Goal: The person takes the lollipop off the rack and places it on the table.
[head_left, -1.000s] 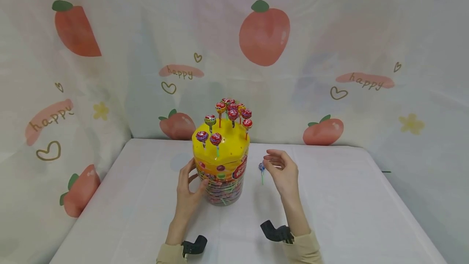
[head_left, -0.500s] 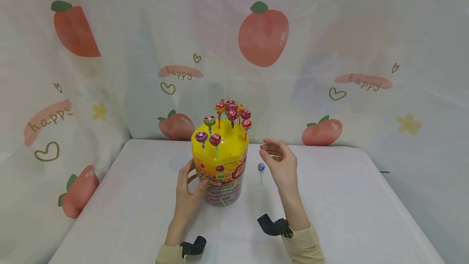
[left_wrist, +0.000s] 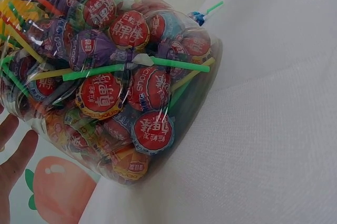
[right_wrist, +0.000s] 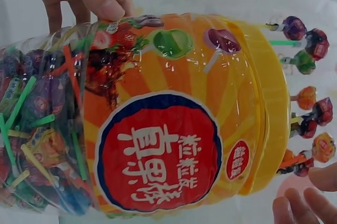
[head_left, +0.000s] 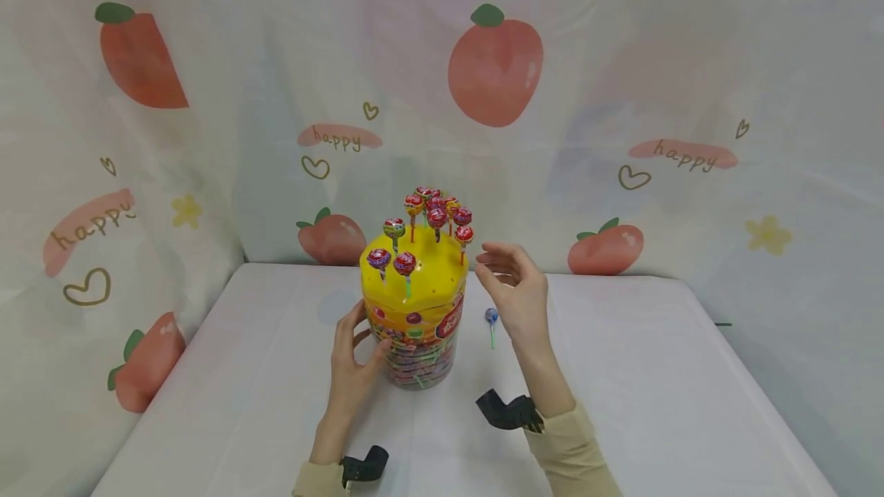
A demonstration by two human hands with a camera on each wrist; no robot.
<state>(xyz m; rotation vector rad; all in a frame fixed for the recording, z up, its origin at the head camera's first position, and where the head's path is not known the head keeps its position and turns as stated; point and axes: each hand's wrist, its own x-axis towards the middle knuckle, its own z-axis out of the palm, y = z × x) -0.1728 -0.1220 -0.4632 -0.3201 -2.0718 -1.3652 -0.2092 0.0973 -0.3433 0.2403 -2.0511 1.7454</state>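
Note:
A clear jar (head_left: pixel 421 359) packed with wrapped lollipops stands upright on the table, its yellow lid (head_left: pixel 428 274) on top. Several lollipops (head_left: pixel 405 262) poke up from holes in that lid. My left hand (head_left: pixel 354 374) grips the jar's left side, thumb toward the front; its fingers (left_wrist: pixel 21 150) show at the edge of the left wrist view. To the right of the lid is my right hand (head_left: pixel 519 294), fingers loosely bent, with nothing visible in it. In the right wrist view its fingertips (right_wrist: pixel 300 205) are close to the nearest lollipops.
One blue-wrapped lollipop (head_left: pixel 491 316) with a green stick lies on the white table (head_left: pixel 656 390), right of the jar. A peach-printed cloth (head_left: pixel 428 83) hangs behind and at the sides. Black wrist cameras (head_left: pixel 507 410) sit on both forearms.
My right hand has risen away from the blue lollipop on the table and moved left, up to the lid's right edge. The left hand stays on the jar.

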